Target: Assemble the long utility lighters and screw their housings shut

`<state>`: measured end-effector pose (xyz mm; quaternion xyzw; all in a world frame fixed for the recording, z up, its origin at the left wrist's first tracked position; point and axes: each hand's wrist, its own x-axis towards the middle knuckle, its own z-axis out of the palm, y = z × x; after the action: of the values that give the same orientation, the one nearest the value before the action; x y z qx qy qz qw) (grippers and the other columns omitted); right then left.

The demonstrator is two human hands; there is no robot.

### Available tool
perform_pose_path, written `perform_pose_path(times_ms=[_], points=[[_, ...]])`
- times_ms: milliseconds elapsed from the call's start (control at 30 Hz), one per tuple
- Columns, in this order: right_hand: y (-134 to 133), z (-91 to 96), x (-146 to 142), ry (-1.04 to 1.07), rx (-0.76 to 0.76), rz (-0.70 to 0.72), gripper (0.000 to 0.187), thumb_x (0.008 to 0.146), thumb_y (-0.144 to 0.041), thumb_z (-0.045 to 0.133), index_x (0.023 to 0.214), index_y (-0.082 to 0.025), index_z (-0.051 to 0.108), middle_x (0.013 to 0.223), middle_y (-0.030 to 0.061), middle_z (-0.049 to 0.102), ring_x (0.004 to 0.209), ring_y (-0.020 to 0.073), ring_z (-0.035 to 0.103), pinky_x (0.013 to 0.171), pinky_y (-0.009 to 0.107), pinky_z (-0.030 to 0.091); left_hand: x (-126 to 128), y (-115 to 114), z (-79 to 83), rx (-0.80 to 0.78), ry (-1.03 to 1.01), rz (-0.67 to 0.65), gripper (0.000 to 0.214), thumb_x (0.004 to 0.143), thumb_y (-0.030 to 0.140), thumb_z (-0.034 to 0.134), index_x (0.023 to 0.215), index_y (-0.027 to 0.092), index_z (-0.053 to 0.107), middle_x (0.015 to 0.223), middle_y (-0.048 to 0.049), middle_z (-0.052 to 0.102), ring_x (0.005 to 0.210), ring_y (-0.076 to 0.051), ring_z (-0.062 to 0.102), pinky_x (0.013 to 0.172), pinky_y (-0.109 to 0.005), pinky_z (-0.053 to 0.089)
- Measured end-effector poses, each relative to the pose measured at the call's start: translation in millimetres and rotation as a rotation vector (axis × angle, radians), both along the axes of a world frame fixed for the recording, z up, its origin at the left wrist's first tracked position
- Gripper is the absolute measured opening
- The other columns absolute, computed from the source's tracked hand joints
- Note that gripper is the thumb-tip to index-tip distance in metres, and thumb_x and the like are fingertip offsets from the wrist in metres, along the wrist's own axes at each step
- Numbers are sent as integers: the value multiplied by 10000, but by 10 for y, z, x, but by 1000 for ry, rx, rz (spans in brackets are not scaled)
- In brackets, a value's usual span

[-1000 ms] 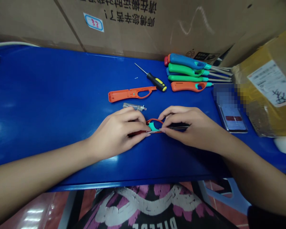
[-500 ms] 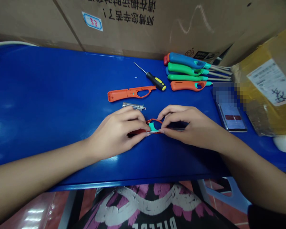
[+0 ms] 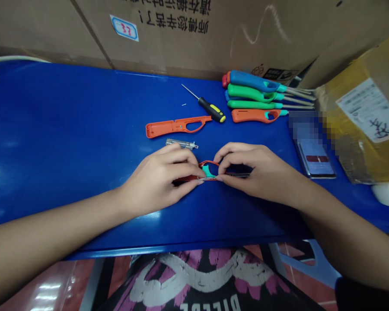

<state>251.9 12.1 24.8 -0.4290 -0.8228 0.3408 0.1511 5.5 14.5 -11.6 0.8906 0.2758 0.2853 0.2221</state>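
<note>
Blue glossy table point(image 3: 58, 129) carries all the things, and a white cable point(image 3: 13, 58) lies along its far left corner. Left of the middle rests an opened orange half-shell of a long lighter point(image 3: 178, 128), and just below it a small metal part point(image 3: 181, 144), close to the left hand point(image 3: 158, 175). This hand is closed and grips the left end of a red-orange lighter body point(image 3: 209, 163) with a teal trigger point(image 3: 208, 171), its fingers curled over the piece. Behind them lies a screwdriver with a black and yellow handle point(image 3: 212, 110), its tip pointing away to the left, probably kept near because it is needed often. The right hand point(image 3: 256, 172) is also closed, in a pinch on the other end of the lighter body, and a thin metal rod point(image 3: 238, 175) goes out under its fingers. Both hands hold the piece from two sides and close to the table, I judge for keeping it steady. Further right, lighters in blue, green and orange point(image 3: 256, 93) lie side by side in a row, all pointing the same way, so they take little room. After them come a phone point(image 3: 314, 160), partly blurred, a yellow parcel with a white label point(image 3: 359, 129) and a white rounded object point(image 3: 387, 194) at the table edge
</note>
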Motion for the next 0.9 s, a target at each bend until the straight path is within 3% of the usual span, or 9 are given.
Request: perform_pose_path(times_ms=[367,900], points=[[-13,-21,-8,-50,82,58,22,861,-171,680,842,-178,689,1059,52,670,889,150,654,767,279,499,0,8,10,7,0,-8,86,910,232,697,949,202,768,909,-42,687,816,-169,569,779,-328,476],[-14,-15,-2,-17,54,44,36,863,-152,677,845,-178,695,1042,49,683,872,142,652,737,262,502,13,9,20,-11,-25,-6,93,914,218,681,955,179,755,896,-43,691,820,-161,602,782,-315,488]])
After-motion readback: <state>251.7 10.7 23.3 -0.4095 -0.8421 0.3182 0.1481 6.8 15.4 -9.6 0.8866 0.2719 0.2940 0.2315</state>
